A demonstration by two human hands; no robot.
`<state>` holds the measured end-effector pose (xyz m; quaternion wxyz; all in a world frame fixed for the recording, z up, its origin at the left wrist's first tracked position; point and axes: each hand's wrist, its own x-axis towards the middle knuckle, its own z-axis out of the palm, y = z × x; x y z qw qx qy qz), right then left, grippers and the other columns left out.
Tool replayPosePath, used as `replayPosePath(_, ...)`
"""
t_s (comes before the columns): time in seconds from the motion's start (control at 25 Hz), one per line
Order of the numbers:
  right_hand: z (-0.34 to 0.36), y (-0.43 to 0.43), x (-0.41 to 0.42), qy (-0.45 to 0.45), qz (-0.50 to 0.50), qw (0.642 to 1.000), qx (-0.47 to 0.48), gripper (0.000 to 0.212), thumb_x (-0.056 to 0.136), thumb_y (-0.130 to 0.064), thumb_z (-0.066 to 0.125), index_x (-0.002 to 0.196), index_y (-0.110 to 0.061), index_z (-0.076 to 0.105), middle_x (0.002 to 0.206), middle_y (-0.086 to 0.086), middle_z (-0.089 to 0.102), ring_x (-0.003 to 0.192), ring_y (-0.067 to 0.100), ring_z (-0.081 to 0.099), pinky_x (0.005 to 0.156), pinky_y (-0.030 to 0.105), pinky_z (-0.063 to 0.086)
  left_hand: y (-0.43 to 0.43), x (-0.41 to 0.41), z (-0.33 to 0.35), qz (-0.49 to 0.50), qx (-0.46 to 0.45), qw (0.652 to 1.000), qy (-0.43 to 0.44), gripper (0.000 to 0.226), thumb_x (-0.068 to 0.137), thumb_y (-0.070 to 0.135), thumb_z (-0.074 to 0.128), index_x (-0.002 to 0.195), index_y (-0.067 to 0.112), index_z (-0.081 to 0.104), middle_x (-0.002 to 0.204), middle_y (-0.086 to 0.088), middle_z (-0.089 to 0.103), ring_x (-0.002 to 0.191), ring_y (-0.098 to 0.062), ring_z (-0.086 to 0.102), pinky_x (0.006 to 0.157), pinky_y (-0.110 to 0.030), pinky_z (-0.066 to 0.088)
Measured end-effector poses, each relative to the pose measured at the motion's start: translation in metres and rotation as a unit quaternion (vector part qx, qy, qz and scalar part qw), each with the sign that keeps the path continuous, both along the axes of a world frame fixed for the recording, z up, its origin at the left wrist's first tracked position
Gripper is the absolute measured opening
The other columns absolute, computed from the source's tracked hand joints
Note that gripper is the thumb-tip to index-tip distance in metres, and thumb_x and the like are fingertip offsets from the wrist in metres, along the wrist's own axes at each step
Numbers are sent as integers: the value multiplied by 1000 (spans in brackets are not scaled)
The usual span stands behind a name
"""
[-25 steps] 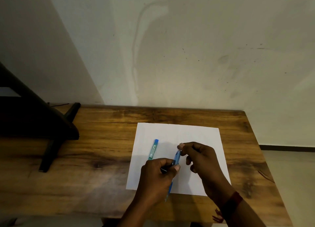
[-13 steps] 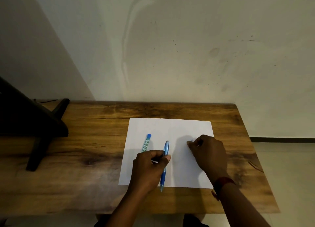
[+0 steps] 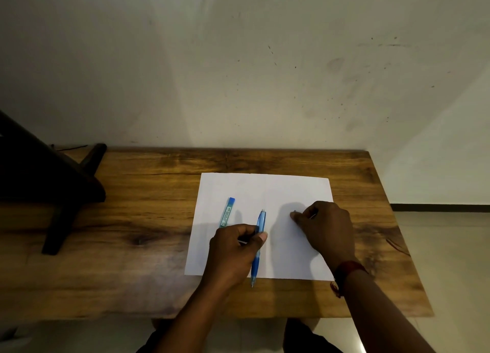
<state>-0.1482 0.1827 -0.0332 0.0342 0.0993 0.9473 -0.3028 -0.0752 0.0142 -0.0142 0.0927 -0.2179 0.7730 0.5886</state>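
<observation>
A white sheet of paper (image 3: 265,190) lies on the wooden table (image 3: 148,201). My left hand (image 3: 233,251) grips a blue mechanical pencil (image 3: 258,246) by its middle, tip pointing toward me past the paper's near edge. A slim blue lead case (image 3: 227,212) lies on the paper just left of it. My right hand (image 3: 324,228) rests on the right part of the paper with fingertips pinched together around something tiny, too small to make out.
A dark stand with splayed legs (image 3: 53,193) occupies the table's left end. The wall (image 3: 238,74) runs along the table's far edge. The table's right edge drops to a tiled floor (image 3: 445,246).
My right hand left the pencil's top end and moved right, down onto the paper. My left hand lowered the pencil toward the sheet. The view shifted slightly.
</observation>
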Motion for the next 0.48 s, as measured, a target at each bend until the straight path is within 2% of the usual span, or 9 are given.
replayPosePath(0.16,-1,1,0,1,-3,1000,1,23,77,-37,77,70,-20,64,67,-3,62,58,6,51,55,24,41,0,0,-3,-1,1,1000,3,24,84,32,67,101,15,70,85,2,67,83,-20,68,82,-39,59)
replayPosePath(0.32,-1,2,1,28,12,999,15,24,78,-36,77,88,-15,71,77,0,65,68,14,57,62,26,45,0,0,-6,-5,-10,1000,10,27,83,32,67,102,13,70,84,3,67,80,-19,68,76,-32,60)
replayPosePath(0.48,-2,-4,5,57,60,995,54,19,86,-25,68,100,-13,74,97,8,73,82,22,66,72,29,53,0,0,-8,-3,-7,1000,4,26,83,34,67,101,15,70,83,4,67,81,-19,68,81,-36,59)
